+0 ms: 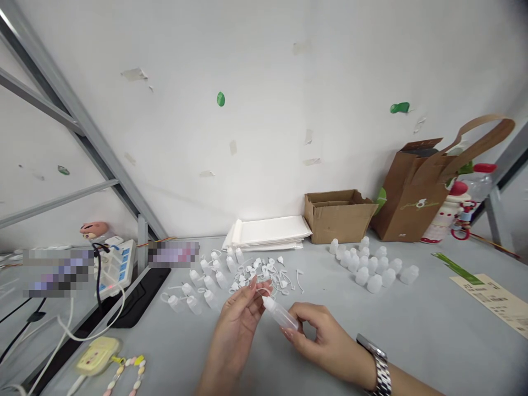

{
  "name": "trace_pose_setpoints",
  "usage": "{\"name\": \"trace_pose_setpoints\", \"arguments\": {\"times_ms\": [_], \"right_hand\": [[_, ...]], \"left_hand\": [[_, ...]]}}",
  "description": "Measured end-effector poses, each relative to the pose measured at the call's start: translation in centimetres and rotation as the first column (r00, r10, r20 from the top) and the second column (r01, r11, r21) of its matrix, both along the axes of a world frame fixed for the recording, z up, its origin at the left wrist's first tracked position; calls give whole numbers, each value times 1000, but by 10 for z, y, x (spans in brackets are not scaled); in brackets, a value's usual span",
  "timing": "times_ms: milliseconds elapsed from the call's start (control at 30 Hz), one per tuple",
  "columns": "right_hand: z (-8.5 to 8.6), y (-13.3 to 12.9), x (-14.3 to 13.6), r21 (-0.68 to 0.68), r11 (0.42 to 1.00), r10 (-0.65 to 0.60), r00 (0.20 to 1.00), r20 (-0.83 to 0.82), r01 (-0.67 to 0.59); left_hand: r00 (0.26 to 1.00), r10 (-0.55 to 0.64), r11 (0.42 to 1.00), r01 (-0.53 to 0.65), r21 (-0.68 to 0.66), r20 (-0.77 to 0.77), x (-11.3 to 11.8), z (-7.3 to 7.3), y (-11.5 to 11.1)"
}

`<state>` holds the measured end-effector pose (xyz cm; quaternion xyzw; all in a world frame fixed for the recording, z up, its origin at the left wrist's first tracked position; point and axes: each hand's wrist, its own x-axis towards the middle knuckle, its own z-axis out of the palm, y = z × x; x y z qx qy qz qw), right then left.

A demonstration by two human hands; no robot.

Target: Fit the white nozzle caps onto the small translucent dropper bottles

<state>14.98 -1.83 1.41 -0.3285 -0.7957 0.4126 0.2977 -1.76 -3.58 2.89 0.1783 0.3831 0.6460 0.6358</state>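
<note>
My right hand (319, 335) is closed round the lower part of a translucent squeeze bottle (280, 313), which tilts with its nozzle up and to the left. At that nozzle, my left hand (243, 311) pinches a small white cap with a thin strap; the cap is mostly hidden by the fingers. Behind my hands lies a loose pile of white strapped caps (268, 269). Several bottles with caps fitted (209, 283) stand to the left of the pile. On the right stands a group of several translucent bottles (372, 265) seen from above.
A stack of white sheets (270, 232) and an open cardboard box (340, 217) sit by the wall. Right of them stands a brown bag (412, 198). A power strip (119, 267), cables, a black object (140, 297) and a yellow case (98, 356) occupy the left.
</note>
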Motion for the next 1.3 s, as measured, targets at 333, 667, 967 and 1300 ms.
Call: {"name": "trace_pose_setpoints", "arguments": {"times_ms": [333, 667, 967, 1300], "right_hand": [[0, -1, 0, -2, 1000, 0, 1000, 20, 0], [1, -1, 0, -12, 1000, 3, 1000, 26, -3], [1, -3, 0, 3, 1000, -11, 998, 59, 11], [-2, -3, -1, 26, 999, -24, 993, 113, 21]], "left_hand": [[992, 25, 1000, -25, 2, -122, 0, 2, 2], [994, 23, 1000, -23, -4, -106, 1, 1, 1], [987, 40, 999, -38, 16, -154, 2, 4, 2], [961, 140, 990, -141, 15, -238, 12, -1, 0]]}}
